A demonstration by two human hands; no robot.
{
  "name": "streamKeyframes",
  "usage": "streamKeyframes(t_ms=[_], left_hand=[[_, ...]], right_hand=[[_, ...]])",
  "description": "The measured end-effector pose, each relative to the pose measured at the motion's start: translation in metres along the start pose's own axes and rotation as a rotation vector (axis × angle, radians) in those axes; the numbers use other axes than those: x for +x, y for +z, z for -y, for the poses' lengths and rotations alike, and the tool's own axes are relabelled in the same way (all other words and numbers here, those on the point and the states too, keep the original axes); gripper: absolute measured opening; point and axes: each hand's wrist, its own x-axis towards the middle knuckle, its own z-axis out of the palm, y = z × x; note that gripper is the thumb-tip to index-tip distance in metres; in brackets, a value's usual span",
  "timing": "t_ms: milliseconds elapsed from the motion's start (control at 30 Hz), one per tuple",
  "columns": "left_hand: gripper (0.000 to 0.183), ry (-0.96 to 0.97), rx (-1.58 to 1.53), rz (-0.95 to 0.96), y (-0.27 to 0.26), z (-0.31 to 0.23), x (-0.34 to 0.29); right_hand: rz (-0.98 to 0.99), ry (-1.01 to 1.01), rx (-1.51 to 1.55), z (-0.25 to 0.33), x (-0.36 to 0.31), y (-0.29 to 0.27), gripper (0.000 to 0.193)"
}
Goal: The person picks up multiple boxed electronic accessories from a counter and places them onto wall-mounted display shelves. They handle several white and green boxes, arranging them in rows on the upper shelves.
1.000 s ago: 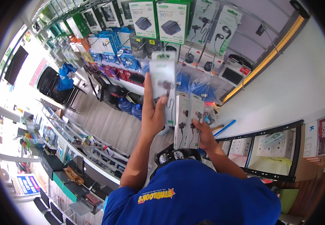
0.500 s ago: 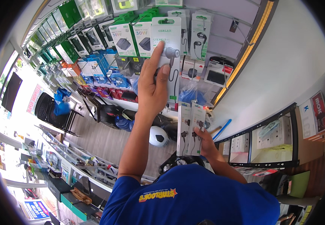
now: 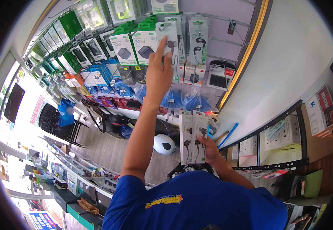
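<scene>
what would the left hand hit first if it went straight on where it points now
Past the earphone box it holds, the left hand would probably meet the hanging earphone pack just behind, though depth is hard to judge from this single view

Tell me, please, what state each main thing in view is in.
White flat earphone package with grey print: upright, touched by left grip.
Left grip: index finger extended; closure unclear.
Two white rectangular earphone packages: upright, side by side.
Right grip: closed on that pair.
White-and-green charger boxes: hung side by side.
Round black-and-white ball: resting on grey floor.
</scene>
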Motion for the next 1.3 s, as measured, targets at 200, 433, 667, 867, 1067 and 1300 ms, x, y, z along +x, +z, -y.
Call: streamKeyframes(t_ms=[200, 433, 667, 867, 1067, 1300], left_hand=[[0.056, -0.014, 0.026, 0.126, 0.037, 0.030, 0.031], [0.050, -0.073, -0.134, 0.113, 0.007, 0.018, -0.018], [0.083, 0.139, 0.020, -0.167, 0.036, 0.013, 0.053], [0.082, 0.110, 0.131, -0.241, 0.083, 0.015, 0.108], [0.081, 0.113, 0.116, -0.254, 0.094, 0.024, 0.115], [0.076, 0.071, -0.228, -0.208, 0.041, 0.006, -0.010]], right_hand=[[-0.012, 0.018, -0.031, -0.010, 0.001, 0.002, 0.047], [0.037, -0.034, -0.006, 0.001, 0.009, 0.014, 0.047], [0.093, 0.012, -0.012, 0.003, 0.016, 0.032, 0.046], [0.067, 0.009, -0.039, 0.000, 0.000, 0.033, 0.050], [0.013, -0.052, -0.010, 0.007, -0.011, 0.019, 0.051], [-0.018, -0.164, -0.006, 0.023, -0.003, 0.024, 0.048]])
